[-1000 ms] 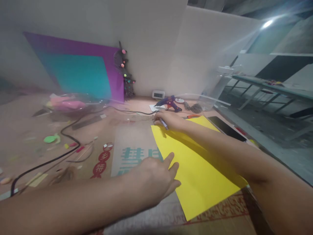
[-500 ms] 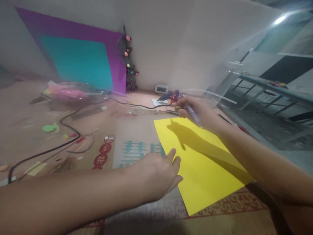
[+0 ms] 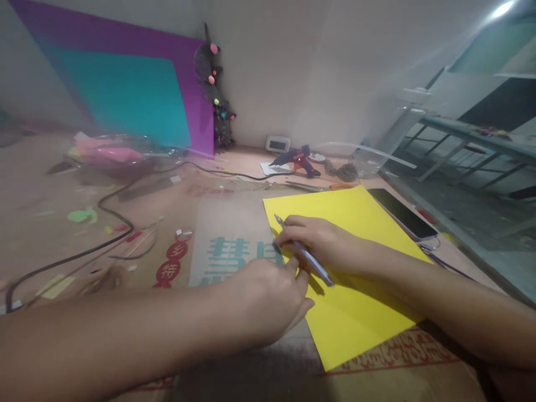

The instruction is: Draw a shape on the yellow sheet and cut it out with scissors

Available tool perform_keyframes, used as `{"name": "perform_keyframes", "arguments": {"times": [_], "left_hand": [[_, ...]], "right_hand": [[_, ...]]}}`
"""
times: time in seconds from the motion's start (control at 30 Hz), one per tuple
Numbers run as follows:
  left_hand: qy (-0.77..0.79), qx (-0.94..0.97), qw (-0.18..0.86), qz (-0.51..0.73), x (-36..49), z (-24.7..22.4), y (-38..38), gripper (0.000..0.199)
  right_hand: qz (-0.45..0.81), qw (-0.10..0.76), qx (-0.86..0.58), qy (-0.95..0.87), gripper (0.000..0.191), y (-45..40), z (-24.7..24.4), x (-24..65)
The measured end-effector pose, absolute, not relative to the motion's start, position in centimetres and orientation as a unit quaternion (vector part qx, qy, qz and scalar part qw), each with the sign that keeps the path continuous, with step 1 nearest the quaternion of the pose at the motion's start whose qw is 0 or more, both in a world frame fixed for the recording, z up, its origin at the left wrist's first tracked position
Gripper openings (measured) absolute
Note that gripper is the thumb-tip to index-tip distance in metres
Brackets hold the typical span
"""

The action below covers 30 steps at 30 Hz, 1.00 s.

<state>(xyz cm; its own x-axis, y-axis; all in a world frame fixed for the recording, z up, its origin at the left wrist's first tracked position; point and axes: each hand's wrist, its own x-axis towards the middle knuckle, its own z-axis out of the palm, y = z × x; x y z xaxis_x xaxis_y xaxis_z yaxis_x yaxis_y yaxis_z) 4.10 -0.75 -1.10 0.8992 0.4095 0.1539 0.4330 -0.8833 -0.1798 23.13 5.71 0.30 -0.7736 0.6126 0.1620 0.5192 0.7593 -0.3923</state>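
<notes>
The bench (image 3: 247,158) carries a printed cardboard surface (image 3: 228,215), and on this lies the yellow sheet (image 3: 360,318), flat and a little askew. It should prove light, thin and easily creased, likely to slide on a smooth surface; best pressed down with spread fingertips, or lifted by two opposite edges. It lies mostly to the right of the left hand (image 3: 268,301), whose fingers reach over its left edge, loosely bent and gripping nothing; how firmly they press, I cannot tell. The right hand (image 3: 322,237) is above the sheet's upper left part, its fingers closed around a pen (image 3: 312,262). Whether the two hands touch is unclear. Beyond the sheet's right edge lies a phone (image 3: 404,215). The pen, the smallest of these, looks light, stiff and slick, best held low on the barrel; it slants across the right hand's fingers, its lower end raised over the sheet
</notes>
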Motion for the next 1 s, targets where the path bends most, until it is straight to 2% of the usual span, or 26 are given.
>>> {"name": "perform_keyframes", "arguments": {"times": [0.1,0.23,0.37,0.53,0.6,0.67,0.83,1.0], "left_hand": [[-0.239,-0.965,0.097,-0.041,4.2,-1.0,-0.8,0.051],[-0.215,-0.972,0.088,-0.029,4.2,-0.9,-0.7,0.044],[-0.236,-0.967,0.097,-0.030,4.2,-0.9,-0.7,0.053],[-0.217,-0.971,0.099,-0.031,4.1,-1.0,-0.8,0.047],[-0.226,-0.968,0.104,-0.032,4.1,-0.9,-0.8,0.049],[-0.226,-0.967,0.115,-0.035,4.1,-0.9,-0.8,0.051],[-0.214,-0.966,0.131,-0.054,3.9,-1.1,-0.7,0.050],[-0.191,-0.966,0.158,-0.071,3.8,-1.1,-0.6,0.047]], "right_hand": [[0.114,0.146,-0.322,-0.928,0.021,6.0,0.4,23.6],[0.146,0.119,-0.300,-0.935,0.018,5.6,0.7,23.7],[0.072,0.112,-0.343,-0.930,0.019,5.6,0.8,23.5],[0.128,0.103,-0.313,-0.935,0.018,5.7,1.0,23.6],[0.095,0.092,-0.342,-0.930,0.020,5.9,1.1,23.9],[0.069,0.107,-0.366,-0.922,0.021,6.2,1.2,24.1],[0.139,0.118,-0.332,-0.926,0.020,7.2,1.0,24.5],[0.086,0.146,-0.382,-0.908,0.021,7.9,0.7,24.9]]}}
